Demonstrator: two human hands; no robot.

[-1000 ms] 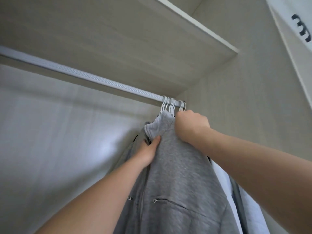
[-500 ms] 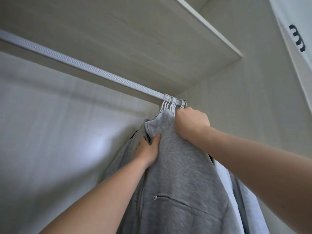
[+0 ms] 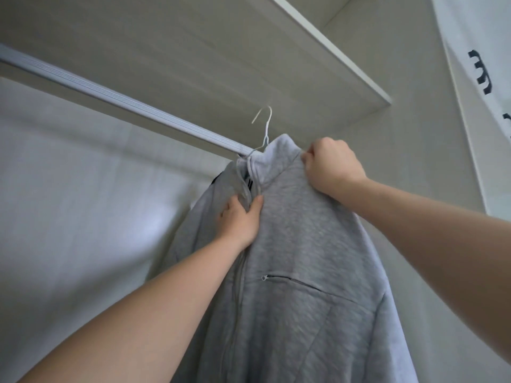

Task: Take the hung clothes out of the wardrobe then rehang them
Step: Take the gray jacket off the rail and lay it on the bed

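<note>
Grey jacket (image 3: 304,258) on a white wire hanger (image 3: 265,128) is held up w/ both hands inside the wardrobe, at the right end of the rail (image 3: 124,99). Hanger hook sits above the rail, clear of it, under the shelf (image 3: 331,59). L hand (image 3: 240,219): fingers curled round the front edge by the zip, just below the collar. R hand (image 3: 329,164): fingers fisted tight on shoulder fabric beside the collar.

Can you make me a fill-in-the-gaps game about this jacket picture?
The jacket is ___ in colour. The ___ hand holds it beside the zip. The hanger hook is ___ in colour and is off the rail.
Missing words: grey, left, white.
</note>
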